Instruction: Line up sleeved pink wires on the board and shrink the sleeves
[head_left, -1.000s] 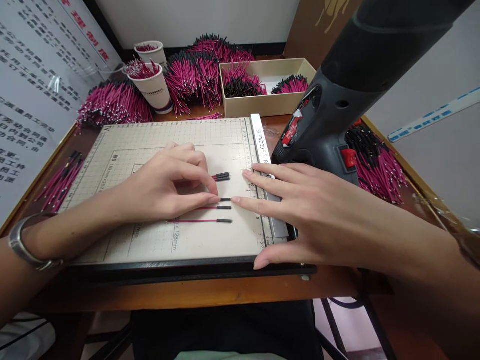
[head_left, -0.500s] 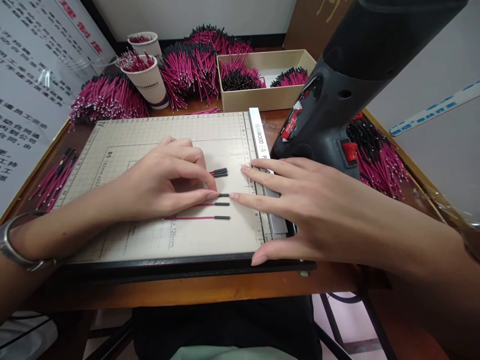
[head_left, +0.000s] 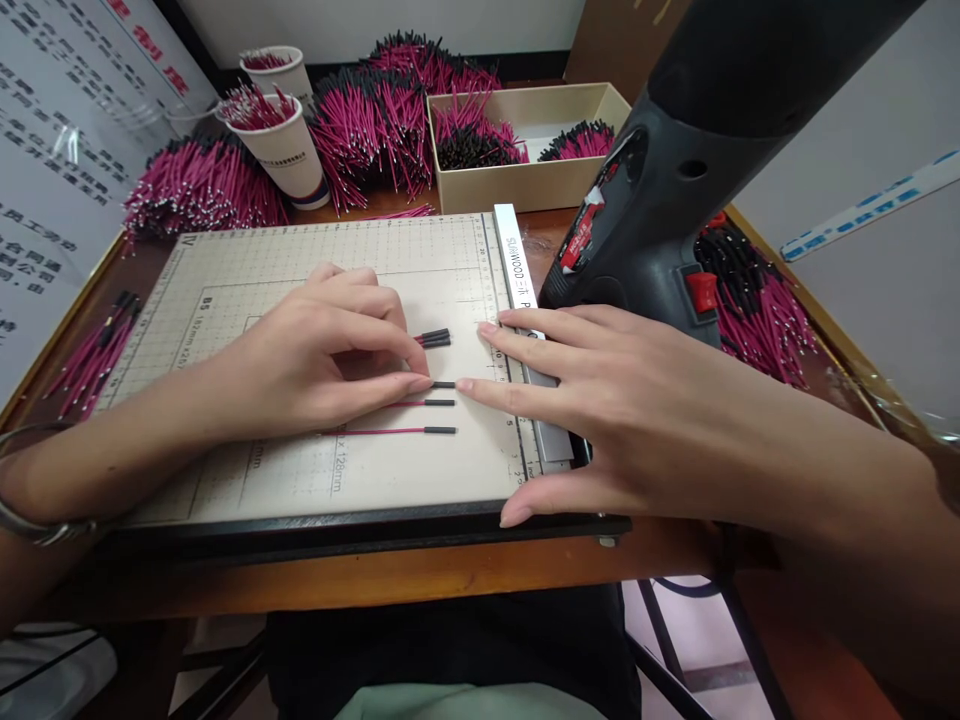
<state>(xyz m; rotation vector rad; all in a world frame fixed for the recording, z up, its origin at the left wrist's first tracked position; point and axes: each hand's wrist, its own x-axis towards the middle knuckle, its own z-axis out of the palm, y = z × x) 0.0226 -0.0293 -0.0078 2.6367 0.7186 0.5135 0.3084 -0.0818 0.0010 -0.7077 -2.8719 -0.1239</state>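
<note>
L hand [head_left: 337, 350] pinches black-tipped wire [head_left: 444, 385] L of rail [head_left: 512, 250], long axis approx. perpendicular. R hand [head_left: 622, 400], fingers wide, at its rail-side tip.

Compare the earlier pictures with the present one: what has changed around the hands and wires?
Nothing visibly moved or was let go; only the camera view shifted, so the scene sits slightly higher. The left hand keeps its grip on the black-ended wire; the right hand stays spread, index fingertip at the wire's tip, over the gridded board.
</note>
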